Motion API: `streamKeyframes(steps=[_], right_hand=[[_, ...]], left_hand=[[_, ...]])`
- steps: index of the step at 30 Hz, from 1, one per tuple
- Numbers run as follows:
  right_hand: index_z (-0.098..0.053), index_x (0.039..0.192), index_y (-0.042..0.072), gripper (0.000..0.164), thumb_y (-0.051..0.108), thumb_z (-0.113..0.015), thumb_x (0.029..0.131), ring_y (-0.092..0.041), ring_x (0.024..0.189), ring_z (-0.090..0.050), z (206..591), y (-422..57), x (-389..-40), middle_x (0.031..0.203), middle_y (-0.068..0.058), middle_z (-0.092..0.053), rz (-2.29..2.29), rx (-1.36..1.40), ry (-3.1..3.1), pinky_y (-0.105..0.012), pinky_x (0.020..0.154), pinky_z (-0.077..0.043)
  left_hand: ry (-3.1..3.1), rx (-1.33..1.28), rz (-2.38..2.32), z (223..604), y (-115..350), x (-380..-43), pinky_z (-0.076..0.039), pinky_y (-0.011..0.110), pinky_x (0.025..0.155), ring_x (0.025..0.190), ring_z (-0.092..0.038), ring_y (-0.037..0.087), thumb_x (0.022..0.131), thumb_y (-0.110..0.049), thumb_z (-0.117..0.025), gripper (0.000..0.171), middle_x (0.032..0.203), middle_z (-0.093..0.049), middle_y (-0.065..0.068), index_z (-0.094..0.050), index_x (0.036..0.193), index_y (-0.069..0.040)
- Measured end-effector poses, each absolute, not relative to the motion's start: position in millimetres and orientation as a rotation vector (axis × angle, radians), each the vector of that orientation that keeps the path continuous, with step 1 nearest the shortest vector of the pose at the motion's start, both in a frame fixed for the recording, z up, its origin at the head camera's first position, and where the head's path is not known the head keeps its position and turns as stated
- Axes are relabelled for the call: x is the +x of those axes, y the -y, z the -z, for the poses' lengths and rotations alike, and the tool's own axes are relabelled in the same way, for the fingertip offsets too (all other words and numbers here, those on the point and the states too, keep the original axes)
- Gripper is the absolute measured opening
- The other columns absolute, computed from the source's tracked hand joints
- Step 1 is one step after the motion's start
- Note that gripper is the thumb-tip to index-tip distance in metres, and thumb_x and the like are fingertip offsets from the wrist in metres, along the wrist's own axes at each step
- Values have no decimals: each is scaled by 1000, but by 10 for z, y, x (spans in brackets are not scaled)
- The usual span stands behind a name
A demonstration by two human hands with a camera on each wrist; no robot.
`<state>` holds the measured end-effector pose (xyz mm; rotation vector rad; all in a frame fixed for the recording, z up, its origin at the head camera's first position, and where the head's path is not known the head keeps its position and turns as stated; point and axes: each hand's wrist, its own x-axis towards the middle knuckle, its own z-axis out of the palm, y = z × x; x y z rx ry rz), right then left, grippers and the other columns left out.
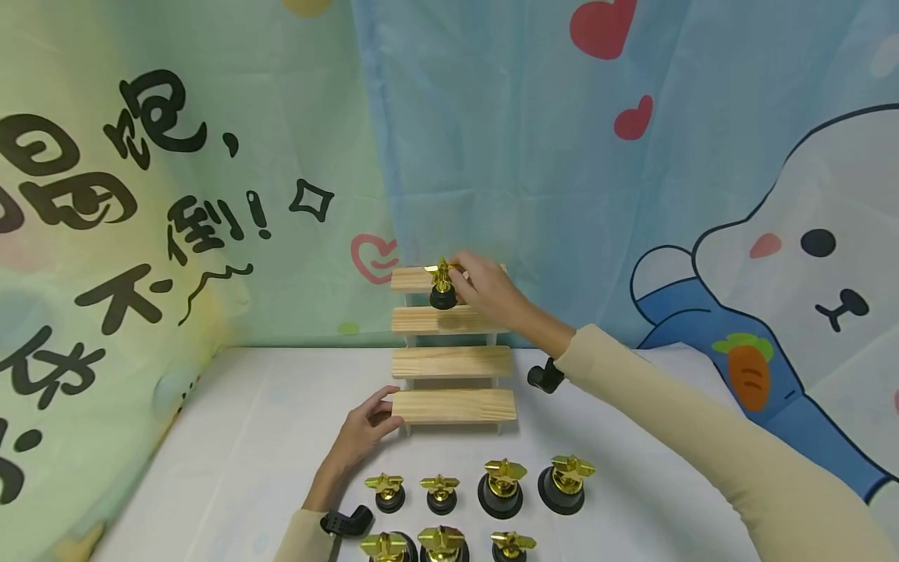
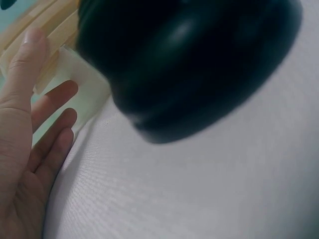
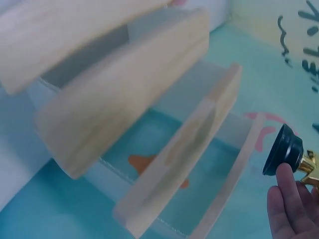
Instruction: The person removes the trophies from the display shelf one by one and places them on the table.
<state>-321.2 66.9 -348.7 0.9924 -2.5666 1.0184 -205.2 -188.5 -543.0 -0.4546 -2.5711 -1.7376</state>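
My right hand (image 1: 485,287) grips a small gold star trophy (image 1: 442,287) by its golden upper part. The trophy is upright, black base down, in front of the upper boards of a four-step wooden display rack (image 1: 453,363). In the right wrist view its black base (image 3: 284,150) shows beside the fingers, off the end of the boards. My left hand (image 1: 361,429) rests at the left end of the lowest board, thumb at the front corner. The left wrist view shows its fingers (image 2: 55,102) loosely extended beside a pale rack support (image 2: 84,74).
Several gold-and-black trophies, larger (image 1: 502,490) and smaller (image 1: 441,495), stand on the white tabletop (image 1: 267,437) before the rack. A dark, blurred trophy base (image 2: 194,64) fills much of the left wrist view. A printed curtain (image 1: 520,156) hangs right behind the rack.
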Motion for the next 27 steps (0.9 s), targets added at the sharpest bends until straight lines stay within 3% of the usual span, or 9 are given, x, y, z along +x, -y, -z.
streamKeyframes(steps=[11,20,27], right_hand=[[-54,121,0,26,16,-44,104,-24,76,-69,3540,-712,-2871,100,-14,-65,-1125,1114,2526,-24,64,-56],[-53,120,3,23,17,-44,104,-14,72,-67,3588,-700,-2625,100,-12,-63,-1168,1154,2545,-20,60,-53],[-52,123,0,26,15,-46,103,-22,76,-70,3605,-705,-2452,107,-16,-65,-1208,1183,2545,-19,63,-54]], left_hand=[[2553,-414,1746,5433,1869,-2052,-53,19,84,99,-68,18,87,-17,-72,56,109,-72,17,-50,137,-1],[2589,-379,1762,5394,1851,-2020,-53,20,87,101,-68,19,88,-19,-72,58,110,-72,16,-50,138,-1],[2592,-355,1753,5394,1840,-2020,-52,18,87,99,-67,9,87,-21,-72,56,109,-72,14,-51,137,-5]])
